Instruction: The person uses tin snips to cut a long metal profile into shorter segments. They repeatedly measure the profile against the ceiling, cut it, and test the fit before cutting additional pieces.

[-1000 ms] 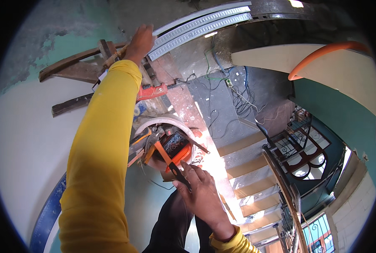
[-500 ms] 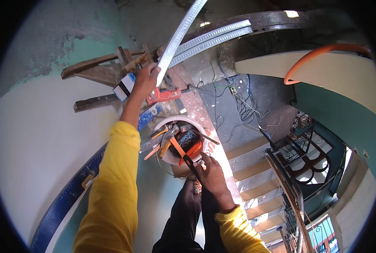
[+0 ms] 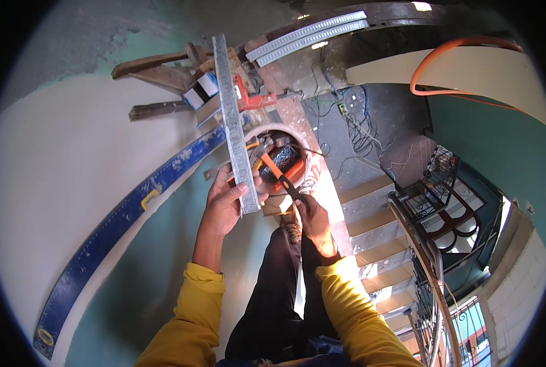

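My left hand is closed around the lower end of a silver metal channel, which stands up in front of it. My right hand grips the black end of a hammer with an orange shaft. The hammer's head lies over a round bucket, among other tools. Inside the bucket are a dark container of small metal fasteners and an orange-red item. The channel crosses in front of the bucket's left rim and hides part of it.
Two more metal channels lie on the far ledge. A red power tool and a blue-white box rest beyond the bucket. A long blue level leans at left. Stairs descend at right beside a railing; cables lie on the landing.
My left hand has drawn back toward me with the metal channel, bringing it upright in front of the bucket. My right hand has moved slightly right, still on the hammer.
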The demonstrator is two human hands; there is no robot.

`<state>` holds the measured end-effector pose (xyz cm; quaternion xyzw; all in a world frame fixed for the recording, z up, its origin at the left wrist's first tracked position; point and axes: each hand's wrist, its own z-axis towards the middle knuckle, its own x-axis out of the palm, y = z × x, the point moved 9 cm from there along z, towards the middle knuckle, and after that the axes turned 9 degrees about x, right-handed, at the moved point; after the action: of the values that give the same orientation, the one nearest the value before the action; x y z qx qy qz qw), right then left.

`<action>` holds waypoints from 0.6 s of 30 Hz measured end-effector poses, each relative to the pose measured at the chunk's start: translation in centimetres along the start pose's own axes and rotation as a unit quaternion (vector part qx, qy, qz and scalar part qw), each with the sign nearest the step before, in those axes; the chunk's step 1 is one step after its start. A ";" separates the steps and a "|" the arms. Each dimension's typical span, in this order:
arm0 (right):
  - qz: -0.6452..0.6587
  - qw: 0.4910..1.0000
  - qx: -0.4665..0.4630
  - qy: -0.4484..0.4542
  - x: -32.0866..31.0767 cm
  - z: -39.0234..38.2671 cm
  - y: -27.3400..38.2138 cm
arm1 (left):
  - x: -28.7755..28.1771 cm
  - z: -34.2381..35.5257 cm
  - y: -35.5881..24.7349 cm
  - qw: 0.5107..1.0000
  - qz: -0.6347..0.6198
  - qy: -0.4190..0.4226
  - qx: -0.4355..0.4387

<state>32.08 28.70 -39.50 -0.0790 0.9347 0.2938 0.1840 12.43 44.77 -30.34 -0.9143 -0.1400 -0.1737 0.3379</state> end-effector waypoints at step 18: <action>-0.155 0.971 -0.131 -0.126 -1.9 1.6 6.8 | -0.7 -7.4 0.7 0.967 -0.253 -0.011 0.003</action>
<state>32.61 35.25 -36.42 -0.2088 0.8340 0.3887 0.3313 10.43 39.22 -25.83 -0.8499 -0.3714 -0.2430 0.2842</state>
